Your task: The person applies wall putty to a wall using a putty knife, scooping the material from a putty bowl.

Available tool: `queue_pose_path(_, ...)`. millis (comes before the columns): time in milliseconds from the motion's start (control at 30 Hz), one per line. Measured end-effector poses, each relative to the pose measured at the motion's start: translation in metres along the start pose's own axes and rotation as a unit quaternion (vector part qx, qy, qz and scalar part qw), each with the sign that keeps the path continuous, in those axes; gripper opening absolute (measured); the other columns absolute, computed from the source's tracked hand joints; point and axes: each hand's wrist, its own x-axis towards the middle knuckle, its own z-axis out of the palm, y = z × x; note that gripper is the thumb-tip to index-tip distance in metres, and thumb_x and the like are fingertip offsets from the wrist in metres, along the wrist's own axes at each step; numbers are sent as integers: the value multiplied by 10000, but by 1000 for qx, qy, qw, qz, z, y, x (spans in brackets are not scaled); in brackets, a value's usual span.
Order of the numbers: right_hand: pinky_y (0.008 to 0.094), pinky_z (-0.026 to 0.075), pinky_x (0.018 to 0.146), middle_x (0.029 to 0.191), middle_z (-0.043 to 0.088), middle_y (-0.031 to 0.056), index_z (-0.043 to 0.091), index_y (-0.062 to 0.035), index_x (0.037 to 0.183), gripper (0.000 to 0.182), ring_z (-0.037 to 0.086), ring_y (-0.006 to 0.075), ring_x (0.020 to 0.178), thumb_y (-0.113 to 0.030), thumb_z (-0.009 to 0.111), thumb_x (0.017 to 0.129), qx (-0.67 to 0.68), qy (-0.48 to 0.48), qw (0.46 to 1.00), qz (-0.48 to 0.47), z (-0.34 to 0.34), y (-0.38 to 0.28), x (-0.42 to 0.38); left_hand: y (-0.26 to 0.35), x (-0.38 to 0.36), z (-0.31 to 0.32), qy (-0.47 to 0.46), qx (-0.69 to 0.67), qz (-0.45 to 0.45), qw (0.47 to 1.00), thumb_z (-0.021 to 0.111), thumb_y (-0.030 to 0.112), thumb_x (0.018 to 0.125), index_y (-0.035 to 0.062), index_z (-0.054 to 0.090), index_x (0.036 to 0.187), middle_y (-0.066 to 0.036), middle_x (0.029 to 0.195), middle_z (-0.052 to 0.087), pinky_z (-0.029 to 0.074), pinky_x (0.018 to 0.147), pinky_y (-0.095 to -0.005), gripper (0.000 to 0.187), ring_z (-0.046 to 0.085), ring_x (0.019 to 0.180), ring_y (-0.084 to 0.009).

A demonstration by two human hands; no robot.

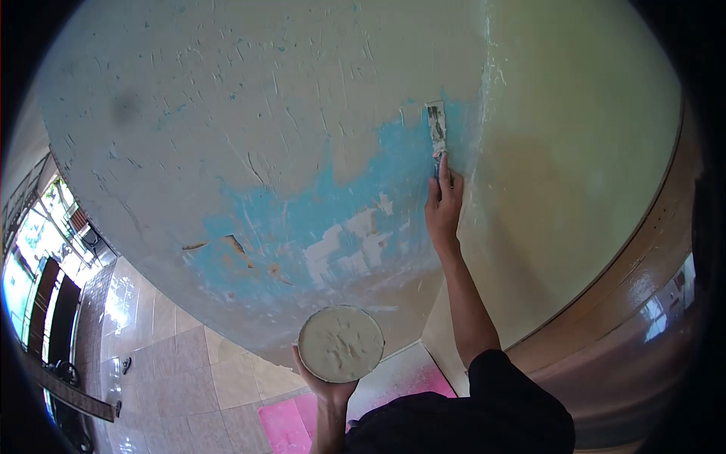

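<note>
My right hand (446, 200) grips the handle of a putty knife (436, 127), its blade smeared with pale putty and lying against the wall near the corner. Grey-beige putty coats the upper part of the wall (318, 83), marked with ridges and small gaps. Below that coat, a band of turquoise paint (302, 208) shows, with white patches and a few spots of peeling. Low in front of me, my left hand (329, 387) holds up a round container of putty (342, 344) from beneath; its surface is dented in the middle.
A yellow-green wall (582, 181) meets the puttied one at the right, edged by a brown curved border (605, 287). A pink sheet (287, 425) lies on the tiled floor (162, 363). Dark furniture (57, 318) stands by a bright opening at the far left.
</note>
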Motion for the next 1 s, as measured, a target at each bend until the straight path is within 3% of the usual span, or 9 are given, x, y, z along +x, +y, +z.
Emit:
queue_pose_path(200, 345, 468, 743, 1014, 504, 142, 345, -99, 1479, 581, 509, 263, 867, -27, 546, 939, 46, -51, 997, 39, -4, -3, -35, 0, 4, -3, -13, -12, 3, 1000, 483, 637, 862, 153, 442, 1388, -68, 1396, 445, 311, 1084, -516, 716, 416, 1275, -279)
queue_pose_path(267, 338, 471, 756, 1075, 527, 154, 344, -84, 1478, 582, 522, 267, 883, -27, 550, 937, 55, -62, 996, 33, -11, 0, -53, 0, 5, -5, -17, -4, -5, 1000, 476, 644, 861, 153, 441, 1389, -69, 1394, 446, 306, 1087, -520, 722, 414, 1279, -281)
queue_pose_path(333, 329, 469, 769, 1172, 545, 170, 341, -66, 1476, 583, 522, 272, 936, -16, 547, 933, 13, -98, 990, 98, -18, 2, -55, -1, 5, -5, -23, -3, -5, 1000, 475, 648, 860, 154, 440, 1390, -69, 1397, 443, 304, 1088, -524, 725, 411, 1281, -281)
queue_pose_path(400, 323, 471, 782, 1202, 529, 165, 343, -67, 1475, 583, 527, 270, 968, -2, 539, 929, 43, -8, 999, -19, -20, 2, -39, -2, 7, -4, -30, -3, -9, 1000, 473, 651, 859, 155, 440, 1390, -69, 1400, 440, 301, 1088, -528, 728, 409, 1284, -280)
queue_pose_path(433, 323, 474, 791, 1114, 518, 144, 346, -72, 1475, 577, 539, 270, 972, -8, 531, 932, 41, 9, 999, -31, -21, -4, -25, -3, 7, -4, -24, 2, -10, 1000, 473, 654, 858, 155, 436, 1392, -69, 1406, 433, 298, 1089, -535, 732, 405, 1287, -281)
queue_pose_path(567, 352, 492, 759, 1046, 507, 136, 353, -93, 1472, 537, 562, 275, 932, -55, 507, 959, 29, -4, 1000, -8, -15, -8, 12, -5, 8, -5, -8, 0, -8, 1000, 474, 660, 855, 161, 423, 1401, -69, 1424, 411, 286, 1090, -554, 742, 390, 1298, -285)
queue_pose_path(733, 360, 493, 759, 1059, 505, 132, 308, -88, 1490, 563, 546, 274, 917, -65, 503, 962, -3, -90, 995, 51, -9, 5, -38, -6, 8, -6, -15, 0, -10, 1000, 473, 660, 855, 164, 423, 1402, -70, 1424, 413, 284, 1091, -554, 741, 388, 1300, -288)
queue_pose_path(833, 341, 464, 799, 1081, 503, 138, 279, -19, 1487, 544, 476, 277, 926, -40, 454, 972, 36, -76, 996, 18, -16, 5, -57, -4, 7, -6, -11, -3, -9, 1000, 474, 660, 855, 162, 426, 1400, -71, 1420, 418, 287, 1090, -550, 740, 391, 1298, -289)
queue_pose_path(1000, 345, 464, 775, 1061, 476, 166, 289, -38, 1489, 559, 501, 290, 921, -10, 442, 953, 59, -13, 998, -23, -10, -16, -7, -5, 7, -7, -9, -5, -7, 1000, 476, 658, 854, 159, 431, 1396, -73, 1419, 420, 291, 1088, -547, 738, 394, 1295, -287)
